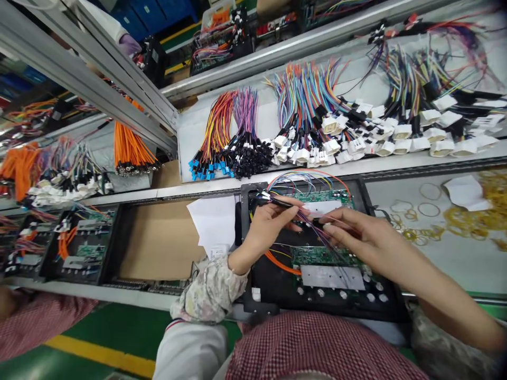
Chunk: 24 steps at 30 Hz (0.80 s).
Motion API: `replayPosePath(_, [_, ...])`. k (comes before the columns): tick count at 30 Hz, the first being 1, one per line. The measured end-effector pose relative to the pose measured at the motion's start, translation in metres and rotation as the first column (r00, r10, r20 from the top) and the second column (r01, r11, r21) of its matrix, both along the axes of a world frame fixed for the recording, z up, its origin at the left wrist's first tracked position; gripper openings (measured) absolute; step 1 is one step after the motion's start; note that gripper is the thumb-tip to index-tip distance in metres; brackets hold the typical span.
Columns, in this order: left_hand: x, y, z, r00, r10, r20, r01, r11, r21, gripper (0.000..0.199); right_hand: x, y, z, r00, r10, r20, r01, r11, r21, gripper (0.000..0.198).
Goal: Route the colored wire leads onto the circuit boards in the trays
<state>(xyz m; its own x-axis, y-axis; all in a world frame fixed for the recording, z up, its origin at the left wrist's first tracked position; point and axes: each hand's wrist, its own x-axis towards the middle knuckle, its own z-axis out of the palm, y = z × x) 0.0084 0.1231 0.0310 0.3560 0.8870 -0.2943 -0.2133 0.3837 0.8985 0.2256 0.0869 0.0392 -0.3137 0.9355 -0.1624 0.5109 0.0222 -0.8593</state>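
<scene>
A wire harness of thin coloured wires stretches between my two hands above a black tray. My left hand is closed around its dark sleeved part, near white connectors at the tray's upper left corner. With thumb and fingers together, my right hand pinches the loose wires farther right. Under the hands lie green circuit boards with a silver plate on the lower one. Orange wires run into the lower board from the left. Several wires arch over the upper board.
Behind the tray, a shelf holds bundles of wires with white connectors and wires with blue connectors. Rubber bands lie at right. Left are white paper, cardboard and another board-filled tray. A co-worker's sleeve shows lower left.
</scene>
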Motion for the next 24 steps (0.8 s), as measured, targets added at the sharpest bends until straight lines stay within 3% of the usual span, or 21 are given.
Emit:
replayPosePath(7, [-0.003,0.003,-0.002,1.0,-0.006,-0.03,0.006,1.0,-0.005,0.024,0.005,0.009,-0.011,0.989,-0.128,0.073,0.112,0.976,0.187,0.028])
replayPosePath(12, [-0.01,0.009,-0.004,0.997,0.013,-0.072,-0.011,1.0,0.028,0.023,0.003,0.021,-0.01,0.987,-0.032,0.155,-0.02,0.947,0.321,0.031])
replayPosePath(15, [-0.017,0.015,-0.004,0.998,0.051,-0.046,-0.05,0.998,0.04,0.024,0.004,0.03,-0.012,0.925,-0.163,0.342,-0.014,0.886,0.463,0.035])
replayPosePath(17, [-0.02,0.018,-0.004,0.994,0.098,-0.053,-0.095,0.994,0.05,0.027,0.001,0.035,-0.016,0.888,-0.262,0.379,0.025,0.849,0.528,0.031])
replayPosePath(19, [-0.022,0.021,-0.004,0.988,0.134,-0.072,-0.129,0.99,0.063,0.031,-0.005,0.041,-0.022,0.894,-0.263,0.364,0.036,0.85,0.525,0.028])
replayPosePath(24, [-0.024,0.024,-0.005,0.976,0.168,-0.137,-0.161,0.985,0.061,0.024,-0.022,0.053,-0.04,0.896,-0.138,0.421,-0.047,0.915,0.401,0.033])
